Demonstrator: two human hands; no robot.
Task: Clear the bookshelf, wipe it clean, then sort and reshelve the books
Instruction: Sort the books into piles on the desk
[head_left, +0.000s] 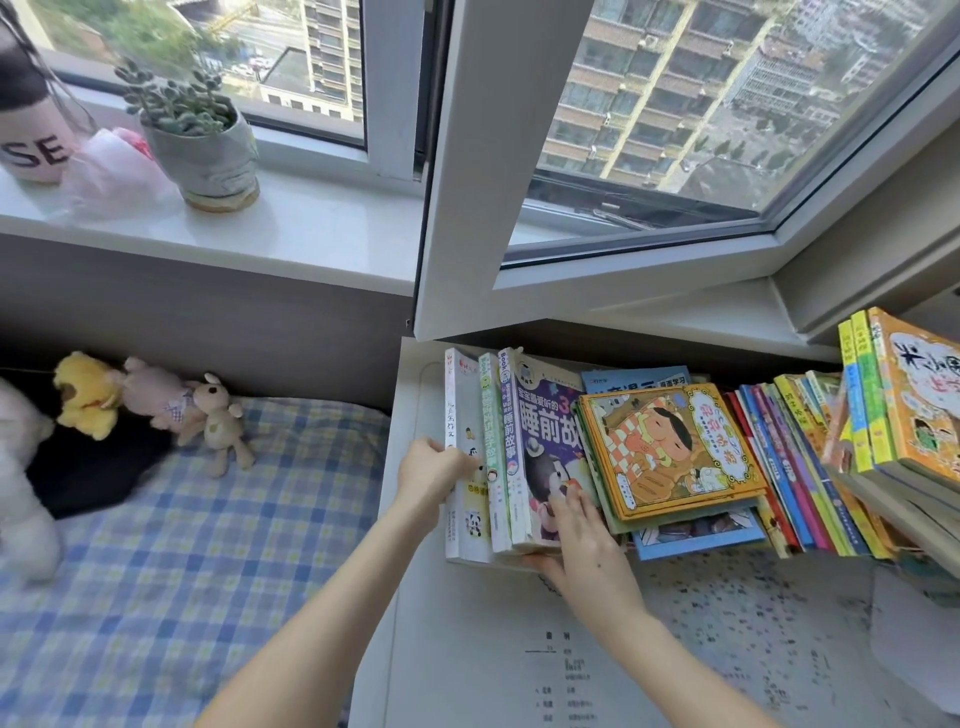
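Three books stand on edge at the left of the white desk (415, 597): a white-spined book (457, 415), a green-spined book (491, 421) and a thick purple-covered book (545, 431). My left hand (434, 467) presses against the white book's outer side, fingers curled on its spine. My right hand (576, 535) lies on the purple book's cover with the thumb under its lower edge. Beside them an orange picture book (670, 452) tops a leaning pile, and a row of colourful thin books (795, 457) slants to the right.
An open window sash (467, 208) hangs over the desk's back edge. A potted succulent (202, 140) stands on the sill. Left of the desk is a bed with a blue checked sheet (182, 545) and plush toys (156, 405). More books (904, 395) stack at far right.
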